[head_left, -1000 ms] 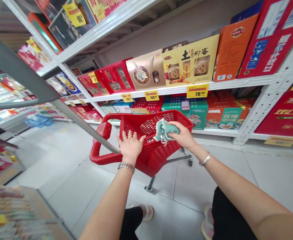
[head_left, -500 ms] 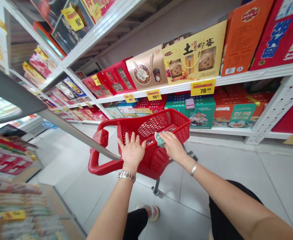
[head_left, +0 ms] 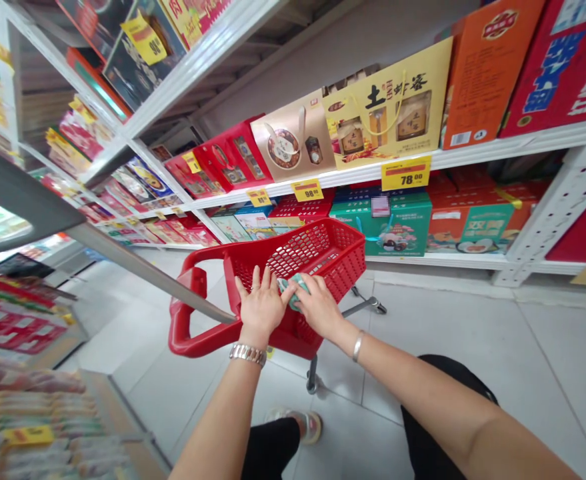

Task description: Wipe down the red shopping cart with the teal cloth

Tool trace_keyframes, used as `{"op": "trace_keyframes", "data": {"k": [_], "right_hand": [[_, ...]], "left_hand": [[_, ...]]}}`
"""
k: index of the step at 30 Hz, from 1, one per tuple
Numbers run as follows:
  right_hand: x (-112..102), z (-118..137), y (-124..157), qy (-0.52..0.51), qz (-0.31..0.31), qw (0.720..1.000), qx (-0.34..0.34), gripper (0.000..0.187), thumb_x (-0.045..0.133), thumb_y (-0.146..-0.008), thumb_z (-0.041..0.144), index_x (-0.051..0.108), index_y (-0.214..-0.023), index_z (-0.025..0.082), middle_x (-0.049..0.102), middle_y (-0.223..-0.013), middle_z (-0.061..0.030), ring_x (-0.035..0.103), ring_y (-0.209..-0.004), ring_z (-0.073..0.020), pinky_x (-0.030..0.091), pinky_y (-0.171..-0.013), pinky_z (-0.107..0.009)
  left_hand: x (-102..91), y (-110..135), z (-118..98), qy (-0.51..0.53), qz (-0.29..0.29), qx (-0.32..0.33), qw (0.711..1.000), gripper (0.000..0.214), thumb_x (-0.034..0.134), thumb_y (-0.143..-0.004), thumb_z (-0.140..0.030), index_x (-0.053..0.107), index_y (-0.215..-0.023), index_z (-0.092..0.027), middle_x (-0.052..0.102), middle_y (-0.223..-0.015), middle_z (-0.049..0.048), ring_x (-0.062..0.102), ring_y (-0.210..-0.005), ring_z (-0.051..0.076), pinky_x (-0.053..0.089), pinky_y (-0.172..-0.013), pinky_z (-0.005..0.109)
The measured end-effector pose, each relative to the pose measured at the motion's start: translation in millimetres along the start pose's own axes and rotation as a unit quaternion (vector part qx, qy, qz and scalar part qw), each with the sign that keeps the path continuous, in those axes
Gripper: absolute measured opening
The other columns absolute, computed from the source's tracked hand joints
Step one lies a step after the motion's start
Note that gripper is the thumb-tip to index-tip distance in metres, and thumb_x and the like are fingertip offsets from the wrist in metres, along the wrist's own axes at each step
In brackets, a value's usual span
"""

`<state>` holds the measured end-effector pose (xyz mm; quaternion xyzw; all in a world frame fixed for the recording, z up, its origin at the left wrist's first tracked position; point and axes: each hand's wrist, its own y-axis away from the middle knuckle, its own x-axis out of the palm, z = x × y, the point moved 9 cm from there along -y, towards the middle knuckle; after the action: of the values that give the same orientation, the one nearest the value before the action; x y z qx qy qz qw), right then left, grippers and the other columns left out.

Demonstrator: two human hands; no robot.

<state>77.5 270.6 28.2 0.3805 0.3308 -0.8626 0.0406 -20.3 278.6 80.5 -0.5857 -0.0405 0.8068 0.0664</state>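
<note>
A red plastic shopping cart (head_left: pixel 277 337) with perforated basket walls and a long looped handle stands on the floor before me. Over its near side, my left hand (head_left: pixel 261 305) is held open, palm up and fingers spread, a metal watch on the wrist. My right hand (head_left: pixel 319 308) pinches a crumpled green-and-white cloth (head_left: pixel 297 291). The cloth sits right beside the left thumb; whether it touches is hard to tell. Part of the cloth is hidden by the right fingers.
White shelves (head_left: pixel 467 160) with gift boxes, such as a yellow honey box (head_left: pixel 387 110) and a green box (head_left: pixel 403 223), stand behind the cart. A grey metal pole (head_left: pixel 147 267) crosses at left. Packaged goods (head_left: pixel 47 413) fill a display at lower left. Tiled floor lies below.
My right hand has moved left with the cloth, up to the left hand. The left hand stays spread nearly in place. The cart has shifted slightly left in view.
</note>
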Motion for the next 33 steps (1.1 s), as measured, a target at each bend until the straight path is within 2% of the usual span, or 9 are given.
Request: {"op": "trace_keyframes", "data": {"k": [6, 10, 13, 15, 20, 23, 29, 31, 33], "right_hand": [[-10, -55, -23, 0.008, 0.009, 1.0, 0.016, 0.043, 0.054, -0.094, 0.015, 0.064, -0.134, 0.026, 0.061, -0.135, -0.0105, 0.053, -0.117, -0.0264, 0.046, -0.102, -0.042], [-36, -125, -28, 0.054, 0.0, 0.99, 0.13, 0.044, 0.053, -0.092, 0.011, 0.065, -0.132, 0.025, 0.059, -0.14, -0.0094, 0.053, -0.118, -0.0263, 0.044, -0.101, -0.04], [-48, -149, -25, 0.079, -0.008, 0.978, 0.195, 0.044, 0.05, -0.092, 0.01, 0.064, -0.132, 0.024, 0.056, -0.144, -0.0089, 0.053, -0.119, -0.027, 0.043, -0.1, -0.041], [-44, -136, -24, 0.085, -0.003, 0.978, 0.189, 0.043, 0.049, -0.093, 0.011, 0.065, -0.131, 0.024, 0.056, -0.144, -0.0093, 0.052, -0.118, -0.0278, 0.043, -0.099, -0.042], [-12, -33, -21, 0.042, 0.028, 0.999, 0.014, 0.04, 0.048, -0.096, 0.015, 0.063, -0.132, 0.023, 0.059, -0.138, -0.0103, 0.052, -0.116, -0.0273, 0.044, -0.099, -0.042], [-5, -1, -20, 0.023, 0.043, 0.998, -0.037, 0.037, 0.046, -0.1, 0.023, 0.061, -0.134, 0.025, 0.063, -0.133, -0.0086, 0.054, -0.109, -0.0255, 0.045, -0.095, -0.039], [-16, -47, -31, 0.044, 0.102, 0.994, 0.022, 0.024, 0.059, -0.095, 0.028, 0.07, -0.116, 0.029, 0.07, -0.113, -0.0056, 0.059, -0.102, -0.0236, 0.047, -0.089, -0.034], [-19, -67, -36, 0.049, 0.11, 0.992, 0.046, 0.022, 0.061, -0.094, 0.026, 0.071, -0.113, 0.027, 0.07, -0.114, -0.0061, 0.06, -0.103, -0.0233, 0.046, -0.089, -0.033], [-20, -82, -39, 0.049, 0.115, 0.99, 0.064, 0.021, 0.061, -0.093, 0.024, 0.072, -0.111, 0.025, 0.07, -0.114, -0.0065, 0.06, -0.104, -0.0228, 0.045, -0.091, -0.032]], "left_hand": [[0.9, 1, 0, -0.023, 0.003, -0.002, 1.0, 0.076, 0.022, -0.099, -0.062, 0.049, -0.147, -0.01, 0.042, -0.155, 0.0224, 0.03, -0.151, 0.036, 0.012, -0.119, 0.071], [1.0, 0, -2, -0.023, 0.01, -0.002, 1.0, 0.08, 0.023, -0.098, -0.065, 0.046, -0.148, -0.007, 0.044, -0.154, 0.0247, 0.031, -0.15, 0.036, 0.013, -0.119, 0.07], [2.7, 0, -1, -0.032, 0.011, -0.005, 0.999, 0.082, 0.022, -0.097, -0.067, 0.046, -0.148, -0.008, 0.047, -0.151, 0.0259, 0.034, -0.149, 0.037, 0.014, -0.119, 0.069], [4.7, 0, 0, -0.037, 0.012, -0.005, 0.999, 0.083, 0.022, -0.096, -0.068, 0.047, -0.148, -0.008, 0.049, -0.15, 0.0263, 0.036, -0.148, 0.037, 0.016, -0.119, 0.069], [6.8, 1, 2, -0.032, 0.002, -0.003, 0.999, 0.081, 0.021, -0.097, -0.066, 0.05, -0.146, -0.008, 0.051, -0.148, 0.026, 0.038, -0.146, 0.038, 0.016, -0.119, 0.069], [4.3, 1, 3, -0.021, -0.005, -0.01, 1.0, 0.078, 0.021, -0.098, -0.064, 0.052, -0.144, -0.008, 0.052, -0.147, 0.0258, 0.039, -0.146, 0.037, 0.015, -0.119, 0.069], [-21.9, 22, -11, 0.05, -0.077, 0.06, 0.994, 0.058, 0.037, -0.099, -0.055, 0.061, -0.136, -0.017, 0.059, -0.144, 0.0162, 0.045, -0.142, 0.033, 0.019, -0.121, 0.062], [-41.6, 46, -9, 0.089, -0.145, 0.106, 0.98, 0.042, 0.042, -0.1, -0.047, 0.069, -0.121, -0.023, 0.071, -0.127, 0.0106, 0.059, -0.125, 0.027, 0.035, -0.115, 0.052], [-62.9, 75, 12, 0.106, -0.229, 0.12, 0.96, 0.03, 0.047, -0.099, -0.038, 0.072, -0.094, -0.023, 0.077, -0.093, 0.0064, 0.068, -0.094, 0.021, 0.047, -0.095, 0.04]]}}
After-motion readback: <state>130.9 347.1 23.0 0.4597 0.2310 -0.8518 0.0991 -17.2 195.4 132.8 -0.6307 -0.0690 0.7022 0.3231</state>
